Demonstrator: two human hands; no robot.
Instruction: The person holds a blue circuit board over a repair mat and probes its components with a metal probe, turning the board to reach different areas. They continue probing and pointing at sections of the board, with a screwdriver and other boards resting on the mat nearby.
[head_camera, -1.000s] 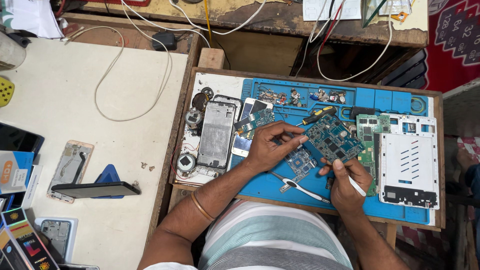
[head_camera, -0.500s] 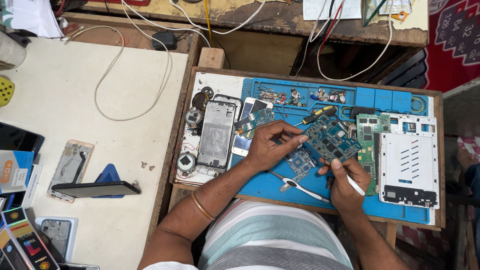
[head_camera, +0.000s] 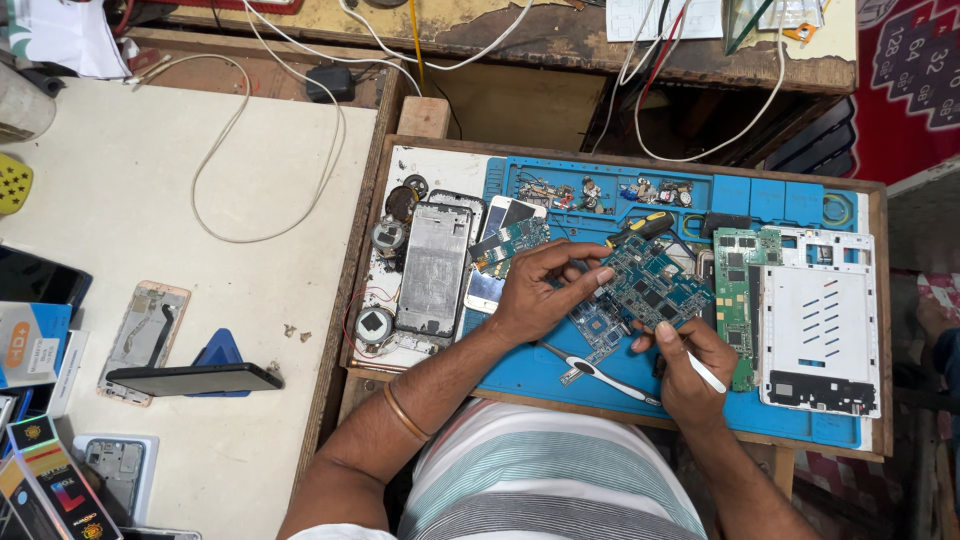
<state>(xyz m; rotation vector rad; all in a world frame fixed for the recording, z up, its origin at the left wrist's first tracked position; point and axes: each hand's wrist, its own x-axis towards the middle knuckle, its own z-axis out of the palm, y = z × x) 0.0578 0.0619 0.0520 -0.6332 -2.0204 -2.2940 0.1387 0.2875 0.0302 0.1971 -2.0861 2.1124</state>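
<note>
Currently the left hand (head_camera: 540, 290) is pinching a circuit board (head_camera: 655, 288) by its left edge, fingers curled over the top and thumb underneath, closed on it. Board is blue-green, roughly rectangular, tilted, densely covered in small dark chips and silver shields, and held just above the blue work mat (head_camera: 560, 365) near the mat's middle. The right hand (head_camera: 690, 365) sits at the board's lower right edge, fingers closed around a thin white tool (head_camera: 705, 372); whether the tip touches the board I cannot tell.

A second, smaller board (head_camera: 598, 325) lies on the mat just under the held one. White tweezers (head_camera: 600, 372) lie near the mat's front edge. A yellow-handled screwdriver (head_camera: 642, 226) lies behind the board. A white tablet frame (head_camera: 815, 320) with a green board (head_camera: 738, 290) on its left side lies toward the mat's right edge. A silver phone frame (head_camera: 432, 270) lies by the mat's left edge.

Versus half a second ago: almost nothing changed. Both hands keep the same grip, and the board's tilt and position look the same. Nothing on the mat has shifted.
</note>
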